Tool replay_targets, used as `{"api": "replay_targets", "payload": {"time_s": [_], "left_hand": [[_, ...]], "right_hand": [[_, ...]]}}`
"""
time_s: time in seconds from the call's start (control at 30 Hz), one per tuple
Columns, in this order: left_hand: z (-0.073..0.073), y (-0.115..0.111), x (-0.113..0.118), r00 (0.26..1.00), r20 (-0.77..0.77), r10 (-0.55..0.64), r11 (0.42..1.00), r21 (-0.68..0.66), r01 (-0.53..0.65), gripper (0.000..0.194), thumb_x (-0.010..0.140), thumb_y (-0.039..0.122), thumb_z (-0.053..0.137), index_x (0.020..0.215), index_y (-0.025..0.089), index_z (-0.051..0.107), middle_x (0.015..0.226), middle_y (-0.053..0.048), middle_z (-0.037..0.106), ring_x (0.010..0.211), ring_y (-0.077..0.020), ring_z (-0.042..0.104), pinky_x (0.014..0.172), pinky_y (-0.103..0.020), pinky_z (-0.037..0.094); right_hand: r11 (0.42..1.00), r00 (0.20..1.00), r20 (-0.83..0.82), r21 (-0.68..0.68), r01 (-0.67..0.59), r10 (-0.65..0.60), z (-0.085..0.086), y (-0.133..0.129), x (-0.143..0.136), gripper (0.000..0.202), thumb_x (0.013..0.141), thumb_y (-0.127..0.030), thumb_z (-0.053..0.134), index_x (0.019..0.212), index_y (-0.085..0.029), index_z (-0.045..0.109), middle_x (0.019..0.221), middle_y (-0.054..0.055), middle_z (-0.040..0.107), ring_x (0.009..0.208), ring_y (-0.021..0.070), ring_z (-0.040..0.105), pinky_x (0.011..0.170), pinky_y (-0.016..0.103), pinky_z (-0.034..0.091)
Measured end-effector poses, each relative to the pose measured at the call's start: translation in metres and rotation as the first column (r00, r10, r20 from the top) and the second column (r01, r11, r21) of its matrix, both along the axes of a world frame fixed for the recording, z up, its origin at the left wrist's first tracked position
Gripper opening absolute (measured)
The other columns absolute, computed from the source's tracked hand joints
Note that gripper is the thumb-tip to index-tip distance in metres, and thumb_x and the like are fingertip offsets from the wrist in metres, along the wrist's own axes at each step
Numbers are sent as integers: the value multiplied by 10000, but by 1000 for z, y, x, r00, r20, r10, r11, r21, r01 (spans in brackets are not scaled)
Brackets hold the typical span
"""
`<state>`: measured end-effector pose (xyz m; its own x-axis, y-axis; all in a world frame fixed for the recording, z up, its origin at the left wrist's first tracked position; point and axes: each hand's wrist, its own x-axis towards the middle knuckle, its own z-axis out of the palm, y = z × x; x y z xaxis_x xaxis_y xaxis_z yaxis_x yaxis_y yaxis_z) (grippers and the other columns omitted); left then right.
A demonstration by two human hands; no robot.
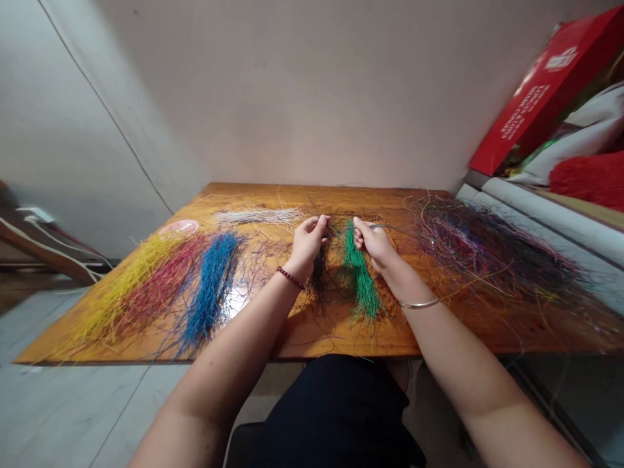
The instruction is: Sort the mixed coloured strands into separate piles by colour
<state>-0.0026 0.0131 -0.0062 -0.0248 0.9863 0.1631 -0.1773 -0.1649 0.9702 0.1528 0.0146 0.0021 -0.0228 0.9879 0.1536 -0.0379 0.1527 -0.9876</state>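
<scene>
My left hand (311,240), with a beaded bracelet at the wrist, is closed in a pinch above a black strand bundle (319,273). What lies between its fingertips is too small to make out. To its right, my right hand (371,239), wearing a metal bangle, pinches thin dark strands (390,227) that trail off to the right. Just beside and below it lies a green strand bundle (361,276), with orange strands (387,292) partly hidden under my wrist. A white bundle (263,216) lies at the back, left of my hands.
Blue (212,286), red (163,279) and yellow (131,279) bundles lie on the left of the wooden table (287,338). A tangled mixed-colour heap (482,244) covers the right side. A red box (541,91) stands at the far right, with a wall behind.
</scene>
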Motion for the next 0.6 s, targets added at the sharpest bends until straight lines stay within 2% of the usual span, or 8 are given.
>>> {"api": "replay_targets", "payload": {"time_s": [0.1,0.2,0.37,0.6], "left_hand": [[-1,-1,0,995,-92,-24,998,-56,19,268,892,418,564,878,165,651,995,-86,679,843,-128,613,605,-176,425],[-1,-3,1,989,-129,-70,994,-95,58,231,856,386,610,812,160,633,912,-75,680,760,-117,592,563,-180,389],[0,-5,5,984,-157,-89,994,-69,79,167,793,302,681,767,156,604,839,-62,675,695,-113,571,579,-205,398],[0,-6,4,985,-151,-88,990,-124,70,200,844,345,643,794,151,643,893,-98,698,744,-143,603,577,-228,394]], "right_hand": [[1000,999,30,29,13,-13,-4,4,1,576,718,-706,631,539,-217,385,480,-48,341,417,73,337,422,223,273],[989,987,142,134,60,-79,-10,7,2,583,752,-745,555,550,-220,401,487,-38,366,423,88,353,436,237,279],[924,880,392,361,122,-270,-12,2,5,560,865,-701,426,586,-216,443,507,-22,408,459,108,367,479,249,269],[873,809,478,480,86,-342,-5,-8,1,530,928,-606,384,579,-212,444,496,-12,398,482,124,360,516,267,238]]}}
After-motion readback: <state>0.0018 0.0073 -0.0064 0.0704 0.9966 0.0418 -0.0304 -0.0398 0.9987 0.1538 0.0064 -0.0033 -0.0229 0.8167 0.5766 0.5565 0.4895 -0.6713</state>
